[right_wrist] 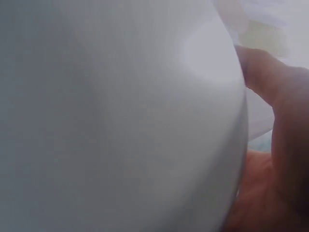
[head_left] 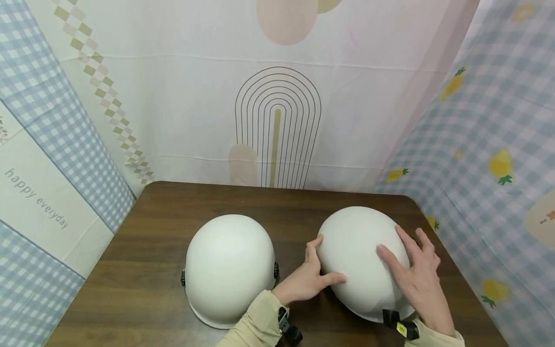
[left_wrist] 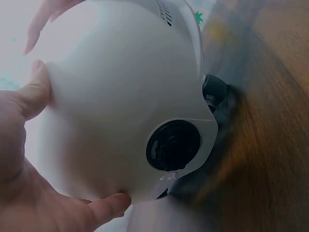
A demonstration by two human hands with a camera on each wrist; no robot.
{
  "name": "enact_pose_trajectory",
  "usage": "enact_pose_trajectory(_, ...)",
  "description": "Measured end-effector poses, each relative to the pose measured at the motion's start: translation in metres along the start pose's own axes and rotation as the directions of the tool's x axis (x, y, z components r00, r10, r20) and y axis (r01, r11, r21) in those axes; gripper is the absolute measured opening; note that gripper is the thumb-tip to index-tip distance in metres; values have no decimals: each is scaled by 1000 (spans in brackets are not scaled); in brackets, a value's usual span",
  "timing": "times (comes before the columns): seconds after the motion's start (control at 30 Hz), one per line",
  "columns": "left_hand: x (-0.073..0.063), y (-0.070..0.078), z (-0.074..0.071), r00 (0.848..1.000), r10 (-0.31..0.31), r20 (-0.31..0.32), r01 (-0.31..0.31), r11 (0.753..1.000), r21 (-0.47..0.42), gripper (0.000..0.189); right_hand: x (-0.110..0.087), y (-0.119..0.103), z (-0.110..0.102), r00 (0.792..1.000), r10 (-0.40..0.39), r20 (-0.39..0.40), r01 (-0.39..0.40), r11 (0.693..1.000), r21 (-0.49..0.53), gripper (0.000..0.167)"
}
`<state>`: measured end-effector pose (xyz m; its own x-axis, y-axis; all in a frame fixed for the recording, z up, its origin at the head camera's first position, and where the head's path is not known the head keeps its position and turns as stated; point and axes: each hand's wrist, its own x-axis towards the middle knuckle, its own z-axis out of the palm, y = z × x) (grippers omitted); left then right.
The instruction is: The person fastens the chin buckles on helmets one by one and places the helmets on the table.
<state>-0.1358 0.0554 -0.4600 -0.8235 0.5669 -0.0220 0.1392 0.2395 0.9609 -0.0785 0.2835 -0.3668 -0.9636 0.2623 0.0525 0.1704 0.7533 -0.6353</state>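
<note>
Two smooth white helmets are on a brown wooden table, crown upward. Both hands hold the right helmet, which leans slightly. My left hand grips its left side, thumb on the front and fingers at the edge of the dome. On the opposite side, my right hand holds the shell with thumb and fingers spread over it. In the left wrist view this helmet shows a black round side piece near its rim and small vent slots. Its shell fills most of the right wrist view.
The left helmet stands beside the left forearm, with black round pieces low on both sides. The wooden table ends at a white patterned cloth behind. Blue checked cloth hangs along the right side.
</note>
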Motion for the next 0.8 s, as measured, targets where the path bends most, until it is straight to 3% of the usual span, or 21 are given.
enact_pose_trajectory(0.3, -2, -3, -5, 1000, 23, 18, -23, 1000, 0, 103, -1, -5, 0, 999, -16, 39, 17, 999, -33, 83)
enact_pose_trajectory(0.8, -1, -6, -3, 999, 11, 38, -8, 996, -85, 106, -6, -7, 0, 989, -132, -73, 131, 991, -15, 78)
